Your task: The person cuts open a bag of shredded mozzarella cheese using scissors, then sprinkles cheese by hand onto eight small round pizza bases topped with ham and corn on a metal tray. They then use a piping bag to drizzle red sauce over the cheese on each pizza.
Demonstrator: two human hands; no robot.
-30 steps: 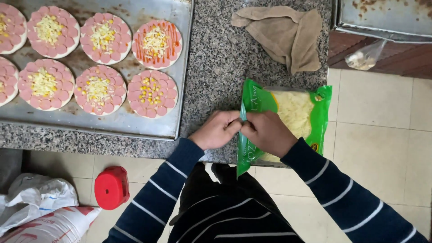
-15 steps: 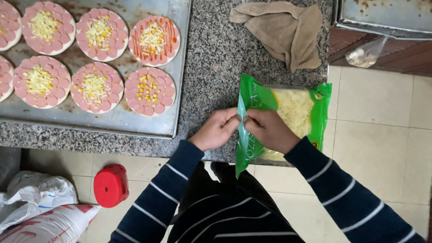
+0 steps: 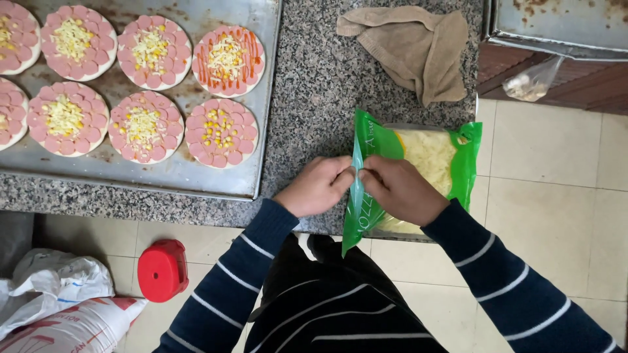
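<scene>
A green plastic bag of shredded cheese [image 3: 428, 157] lies at the front edge of the speckled granite counter [image 3: 314, 85]. My left hand [image 3: 317, 186] and my right hand [image 3: 402, 189] both pinch the bag's open left edge, fingertips meeting at its top seam. To the left, a metal baking tray [image 3: 196, 173] carries several small round pizzas ringed with pink sausage slices. One pizza [image 3: 229, 60] has red sauce stripes over cheese, another [image 3: 221, 133] has corn kernels in its middle.
A crumpled beige cloth [image 3: 415, 46] lies on the counter behind the bag. A second metal tray [image 3: 556, 26] sits at the top right over a wooden surface. On the tiled floor stand a red-capped container [image 3: 162, 269] and white sacks [image 3: 59, 304].
Both hands stay at the bag's left edge, shifting slightly along the seam. The camera view has drifted a little; the bag and tray have not moved.
</scene>
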